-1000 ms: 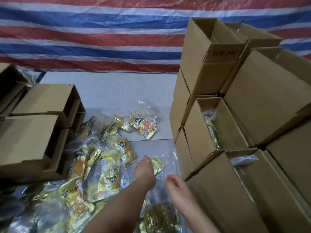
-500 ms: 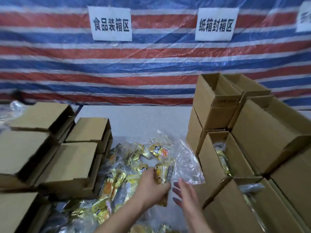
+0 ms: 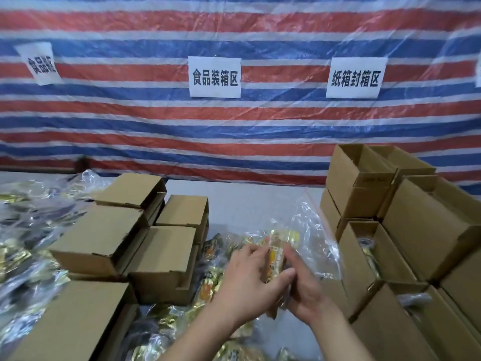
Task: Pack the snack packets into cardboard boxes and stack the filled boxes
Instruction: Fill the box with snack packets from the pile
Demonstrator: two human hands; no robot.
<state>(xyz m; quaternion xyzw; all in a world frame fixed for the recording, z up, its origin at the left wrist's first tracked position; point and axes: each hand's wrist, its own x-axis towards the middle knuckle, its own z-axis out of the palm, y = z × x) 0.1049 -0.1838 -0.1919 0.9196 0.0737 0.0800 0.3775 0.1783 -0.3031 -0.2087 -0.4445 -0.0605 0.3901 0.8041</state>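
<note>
The left hand and the right hand meet above the middle of the surface with a yellow snack packet upright between them. The left grip is closed around the packet, thumb reaching across its near side and fingers wrapped over its far side; the right grip lies against the packet's right edge, fingers extended along it and loosely bent, though motion blur makes it hard to tell whether they pinch or merely touch. The packet's lower part is hidden behind both hands, and its print is too smeared to read. A crumpled clear plastic bag rises just behind the hands. Beneath and to the left lies a heap of loose packets, partly covered by the forearms and cut off at the bottom edge. Closed cardboard boxes are stacked on the left; open boxes are stacked on the right, 1 showing packets inside, the others' contents out of sight. On the striped tarp behind hang 3 white signs; the leftmost is warped and blurred.
</note>
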